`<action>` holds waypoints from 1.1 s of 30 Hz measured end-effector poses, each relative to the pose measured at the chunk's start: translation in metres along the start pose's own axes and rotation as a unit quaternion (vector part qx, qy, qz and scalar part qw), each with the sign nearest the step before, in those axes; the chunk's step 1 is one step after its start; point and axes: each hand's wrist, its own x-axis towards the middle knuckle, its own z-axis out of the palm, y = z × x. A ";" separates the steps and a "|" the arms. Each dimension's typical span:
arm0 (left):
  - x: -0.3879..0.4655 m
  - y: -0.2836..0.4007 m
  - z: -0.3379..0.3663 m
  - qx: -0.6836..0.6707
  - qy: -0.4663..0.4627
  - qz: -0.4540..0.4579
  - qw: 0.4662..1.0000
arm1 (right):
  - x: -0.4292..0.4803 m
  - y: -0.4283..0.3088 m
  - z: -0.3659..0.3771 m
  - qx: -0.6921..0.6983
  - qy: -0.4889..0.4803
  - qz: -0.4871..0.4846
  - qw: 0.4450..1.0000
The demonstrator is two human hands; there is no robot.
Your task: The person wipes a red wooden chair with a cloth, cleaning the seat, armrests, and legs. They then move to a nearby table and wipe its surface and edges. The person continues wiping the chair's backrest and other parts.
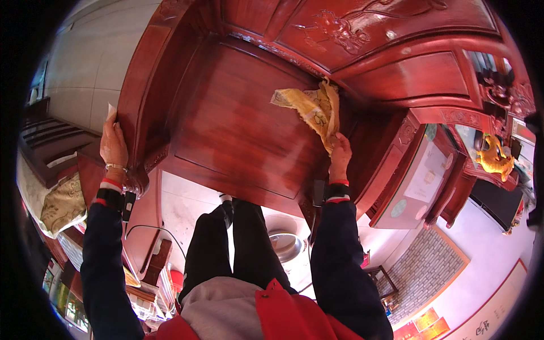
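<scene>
In my right hand (340,155) is a crumpled yellow patterned cloth (318,108). The cloth hangs over the right rear part of a polished reddish-brown wooden seat (238,123), near the foot of its backrest. My left hand (114,144) is at the outer side of the seat's left armrest (144,89). A small pale piece (111,111) shows at its fingertips; I cannot tell what it is. Behind the seat rises a glossy wooden backrest (340,38) with carved relief.
A metal basin (287,246) stands on the pale floor by my legs. To the right are a glass-topped wooden table (408,187) with papers and a yellow animal figurine (495,159). At the left lie dark slatted furniture (55,136) and a patterned cushion (66,199).
</scene>
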 end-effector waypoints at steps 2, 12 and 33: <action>-0.001 -0.002 0.001 0.020 -0.022 -0.036 0.999 | 0.014 0.025 0.013 -0.261 -0.003 -0.076 0.962; -0.006 -0.013 -0.003 -0.026 -0.033 -0.042 0.998 | 0.106 0.046 0.108 -0.563 0.011 -0.347 0.750; -0.006 -0.018 -0.005 -0.030 -0.046 -0.061 0.997 | 0.086 0.048 0.067 -0.497 -0.008 -0.331 0.802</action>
